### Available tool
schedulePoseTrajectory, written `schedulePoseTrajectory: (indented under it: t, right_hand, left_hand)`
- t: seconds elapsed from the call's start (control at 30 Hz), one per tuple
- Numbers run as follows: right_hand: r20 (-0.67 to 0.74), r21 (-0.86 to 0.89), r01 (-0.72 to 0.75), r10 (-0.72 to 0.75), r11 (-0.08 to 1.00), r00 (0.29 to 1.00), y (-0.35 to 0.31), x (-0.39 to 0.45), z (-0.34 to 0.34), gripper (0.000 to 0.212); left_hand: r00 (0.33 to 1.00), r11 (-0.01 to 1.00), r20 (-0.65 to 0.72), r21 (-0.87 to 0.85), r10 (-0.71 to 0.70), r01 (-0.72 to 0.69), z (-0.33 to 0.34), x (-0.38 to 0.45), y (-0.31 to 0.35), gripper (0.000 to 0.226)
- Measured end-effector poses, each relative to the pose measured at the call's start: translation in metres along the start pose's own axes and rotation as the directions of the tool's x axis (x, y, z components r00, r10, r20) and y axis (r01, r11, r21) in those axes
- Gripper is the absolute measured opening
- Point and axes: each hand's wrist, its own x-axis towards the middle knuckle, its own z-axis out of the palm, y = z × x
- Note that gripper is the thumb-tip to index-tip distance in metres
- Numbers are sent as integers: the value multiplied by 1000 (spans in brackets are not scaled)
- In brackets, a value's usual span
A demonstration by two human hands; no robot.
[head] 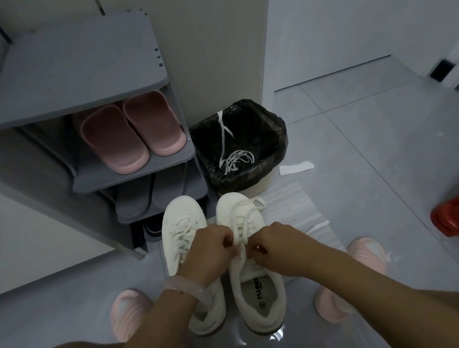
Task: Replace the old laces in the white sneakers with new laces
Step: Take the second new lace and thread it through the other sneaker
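Your left hand and right hand both pinch the lace on the right sneaker.

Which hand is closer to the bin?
The right hand. It pinches the lace on the right sneaker, the one directly in front of the bin. The left hand pinches the same lace from the side farther from the bin.
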Motion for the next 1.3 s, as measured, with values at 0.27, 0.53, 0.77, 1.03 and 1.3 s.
schedulePoseTrajectory:
  t: [0.27, 0.53, 0.77, 1.03, 1.3]
  right_hand:
    - [-107, 360, -30, 73, 932, 992, 2, 2, 27, 27]
    - [-107, 460, -179, 255, 870, 961, -1, 15, 41, 23]
    - [-378, 584, -71, 348, 809, 858, 10, 10, 14, 19]
    - [-138, 811, 507, 747, -291, 650, 79, -27, -98, 25]
    - [30, 132, -178, 175, 975, 984, 31, -13, -45, 24]
  left_hand:
    - [986, 954, -26, -259, -165, 153, 4, -2, -7, 31]
    - [978, 948, 126, -252, -166, 193, 2, -7, -11, 25]
    - [936, 854, 147, -385, -319, 351, -3, -9, -3, 25]
    - [932, 839, 212, -410, -294, 358, -2, -6, -6, 38]
    - [988, 921, 76, -357, -137, 156, -6, 0, -2, 18]
